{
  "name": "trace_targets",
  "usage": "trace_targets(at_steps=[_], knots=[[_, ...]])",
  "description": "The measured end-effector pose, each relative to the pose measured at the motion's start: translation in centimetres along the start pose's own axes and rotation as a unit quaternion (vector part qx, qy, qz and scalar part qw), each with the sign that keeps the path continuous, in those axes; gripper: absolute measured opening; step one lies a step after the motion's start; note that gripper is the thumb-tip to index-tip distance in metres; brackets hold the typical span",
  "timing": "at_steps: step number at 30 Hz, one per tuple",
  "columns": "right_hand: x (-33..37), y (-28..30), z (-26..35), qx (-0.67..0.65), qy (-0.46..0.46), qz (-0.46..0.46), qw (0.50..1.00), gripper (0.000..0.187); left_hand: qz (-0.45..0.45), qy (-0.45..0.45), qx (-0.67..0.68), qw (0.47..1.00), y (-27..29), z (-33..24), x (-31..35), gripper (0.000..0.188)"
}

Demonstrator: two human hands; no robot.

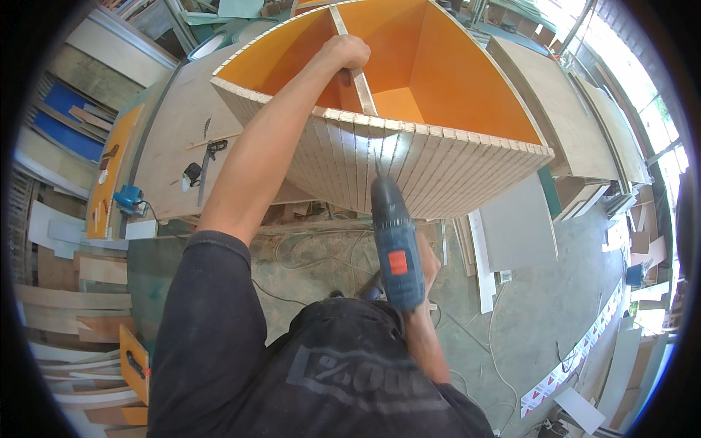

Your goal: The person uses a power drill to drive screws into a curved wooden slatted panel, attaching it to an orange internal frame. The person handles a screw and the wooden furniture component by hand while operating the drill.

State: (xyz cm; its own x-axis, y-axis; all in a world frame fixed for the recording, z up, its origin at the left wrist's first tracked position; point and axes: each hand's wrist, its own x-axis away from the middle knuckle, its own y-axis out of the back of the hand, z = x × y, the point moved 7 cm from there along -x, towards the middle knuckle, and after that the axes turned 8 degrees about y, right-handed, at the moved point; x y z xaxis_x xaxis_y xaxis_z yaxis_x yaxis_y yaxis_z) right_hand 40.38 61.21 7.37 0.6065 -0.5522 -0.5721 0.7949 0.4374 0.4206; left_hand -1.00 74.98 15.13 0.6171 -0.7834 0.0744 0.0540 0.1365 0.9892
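A large box [456, 157] has orange inner faces and a curved outer side scored into narrow strips. Across its opening runs a pale divider board [363, 93]. My left hand [346, 54] is closed over the top edge of that divider, with the fingers partly hidden inside the box. My right hand [429, 264] grips a dark blue cordless drill [398, 233] with a red patch on top. Its thin bit points away from me at the scored side, just below the rim, where the drill's lamp casts a bright spot. I cannot tell whether the tip touches the wood.
The box rests on a wooden workbench [171, 139]. To its left lie a black clamp [213, 150] and a blue power tool [129, 201] with a cord. Boards [80, 296] are stacked at far left, and panels [558, 109] at right. Cables [496, 350] trail across the floor.
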Motion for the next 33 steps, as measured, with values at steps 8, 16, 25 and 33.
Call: trace_targets(at_steps=[8, 16, 25, 33], knots=[[7.8, -1.5, -3.6, 0.012, -0.003, -0.004, 1.000, 0.015, -0.053, 0.090, 0.123, 0.987, 1.0, 1.2, 2.0, 0.035], [10.0, -4.2, -10.7, -0.022, 0.017, -0.011, 1.000, 0.017, -0.135, -0.078, 0.006, 0.988, 2.1, -3.4, 10.1, 0.031], [8.7, -6.8, -11.7, -0.060, 0.003, -0.034, 0.998, 0.020, -0.182, -0.136, -0.151, 0.962, -0.6, -4.2, 8.6, 0.013], [9.2, -7.7, -12.2, -0.088, -0.025, -0.037, 0.995, 0.019, -0.181, -0.114, -0.171, 0.962, -0.3, -4.3, 8.6, 0.016]])
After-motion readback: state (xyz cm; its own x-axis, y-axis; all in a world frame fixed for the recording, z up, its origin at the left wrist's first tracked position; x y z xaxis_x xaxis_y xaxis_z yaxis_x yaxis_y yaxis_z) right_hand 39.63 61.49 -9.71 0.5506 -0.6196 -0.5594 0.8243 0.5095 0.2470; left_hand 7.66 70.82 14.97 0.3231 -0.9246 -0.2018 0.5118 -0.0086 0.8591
